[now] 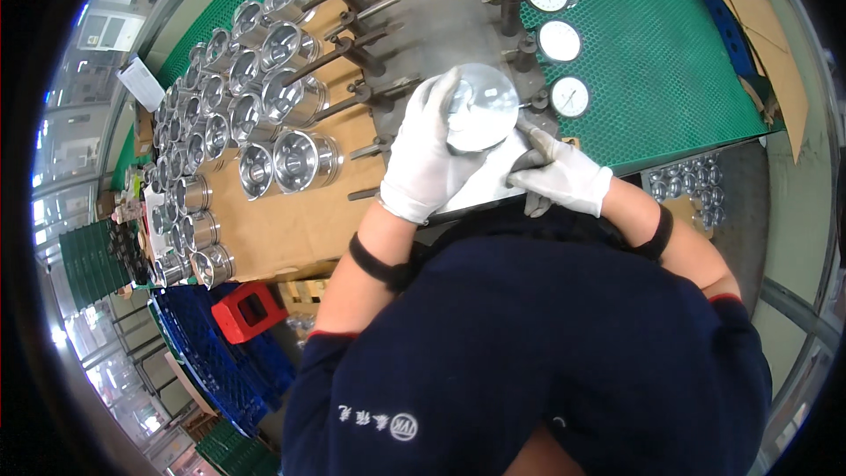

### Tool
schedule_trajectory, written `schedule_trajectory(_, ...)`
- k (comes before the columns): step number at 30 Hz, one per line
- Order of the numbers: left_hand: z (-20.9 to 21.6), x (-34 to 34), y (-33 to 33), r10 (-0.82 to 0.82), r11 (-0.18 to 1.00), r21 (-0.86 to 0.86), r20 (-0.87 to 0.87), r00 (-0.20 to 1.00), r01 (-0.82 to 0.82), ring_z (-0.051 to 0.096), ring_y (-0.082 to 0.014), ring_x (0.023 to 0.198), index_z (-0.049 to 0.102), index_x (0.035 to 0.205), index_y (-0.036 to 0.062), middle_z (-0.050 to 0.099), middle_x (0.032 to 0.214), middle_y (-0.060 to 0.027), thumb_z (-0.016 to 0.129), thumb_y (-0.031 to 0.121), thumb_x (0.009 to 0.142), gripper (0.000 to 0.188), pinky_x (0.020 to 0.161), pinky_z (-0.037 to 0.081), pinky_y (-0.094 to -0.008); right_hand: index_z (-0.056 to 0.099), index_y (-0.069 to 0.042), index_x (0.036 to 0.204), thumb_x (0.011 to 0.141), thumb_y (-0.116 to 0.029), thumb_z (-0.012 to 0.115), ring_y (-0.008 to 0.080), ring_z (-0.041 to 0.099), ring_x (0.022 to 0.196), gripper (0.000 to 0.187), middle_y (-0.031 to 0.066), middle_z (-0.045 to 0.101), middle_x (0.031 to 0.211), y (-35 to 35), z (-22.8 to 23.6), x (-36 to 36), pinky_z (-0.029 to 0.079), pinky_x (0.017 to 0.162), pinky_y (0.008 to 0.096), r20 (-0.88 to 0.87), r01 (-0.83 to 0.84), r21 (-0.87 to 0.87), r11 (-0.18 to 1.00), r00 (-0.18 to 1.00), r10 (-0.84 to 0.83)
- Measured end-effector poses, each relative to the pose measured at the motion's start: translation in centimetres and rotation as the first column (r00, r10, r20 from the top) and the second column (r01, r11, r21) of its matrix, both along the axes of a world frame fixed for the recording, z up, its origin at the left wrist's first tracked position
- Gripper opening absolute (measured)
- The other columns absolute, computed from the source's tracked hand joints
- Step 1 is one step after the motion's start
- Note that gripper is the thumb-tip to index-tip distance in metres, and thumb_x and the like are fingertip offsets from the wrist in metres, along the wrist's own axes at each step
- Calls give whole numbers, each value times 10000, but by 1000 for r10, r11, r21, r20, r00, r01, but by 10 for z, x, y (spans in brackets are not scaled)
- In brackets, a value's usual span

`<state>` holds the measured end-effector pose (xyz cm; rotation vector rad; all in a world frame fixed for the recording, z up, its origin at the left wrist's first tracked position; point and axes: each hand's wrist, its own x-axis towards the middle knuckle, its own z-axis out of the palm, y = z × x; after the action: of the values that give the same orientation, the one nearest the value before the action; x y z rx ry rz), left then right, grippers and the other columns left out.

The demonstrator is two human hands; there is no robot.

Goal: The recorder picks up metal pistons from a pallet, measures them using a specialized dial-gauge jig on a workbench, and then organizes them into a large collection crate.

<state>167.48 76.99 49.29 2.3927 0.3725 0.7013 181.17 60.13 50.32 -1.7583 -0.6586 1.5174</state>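
Note:
My gloved left hand [423, 145] is closed round the side of a shiny round metal piston [485, 110], its flat top facing up. The piston is over the near end of a grey metal plate [438, 13]. Just right of it is my gloved right hand [564, 174], with grey-smudged fingertips. Its fingers are bent but apart, with nothing visible between them; whether a fingertip touches the piston I cannot tell. Beyond the right hand a white dial gauge [569, 97] sits on a dark stand, with further dial gauges [559, 40] in a row behind it.
Rows of open-ended metal pistons [306, 161] stand on brown cardboard [273, 234] at the left. Dark rods on clamps [357, 53] line the plate's left side. Green mesh matting [652, 62] covers the bench at right. A red box-like object [249, 312] is below the cardboard's edge.

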Motion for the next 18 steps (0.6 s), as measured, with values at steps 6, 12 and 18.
schedule_trajectory(6,54,-26,-14,-125,818,-573,-95,988,49,669,-161,750,558,1205,0,657,1060,-128,657,2,786,430,806,528,-319,446,-72,1390,899,-169,554,374,694,789,512,226,694,913,-9,41,14,550,737,421,650,-176,214,961,760,-6)
schedule_trajectory(12,46,-60,49,511,859,-15,-62,857,-512,670,-292,1009,500,1324,-24,652,1182,-180,674,73,850,514,911,516,-384,556,27,1257,889,-81,486,191,668,903,390,149,665,1066,-33,26,103,546,788,288,-75,729,482,486,587,-806)
schedule_trajectory(18,17,-108,84,750,640,257,-414,516,-724,688,-330,904,631,1183,9,701,970,-196,674,303,889,417,801,530,-398,565,-17,1105,947,-146,509,171,622,578,211,125,668,925,-5,-57,265,507,462,277,257,764,190,617,568,-782)
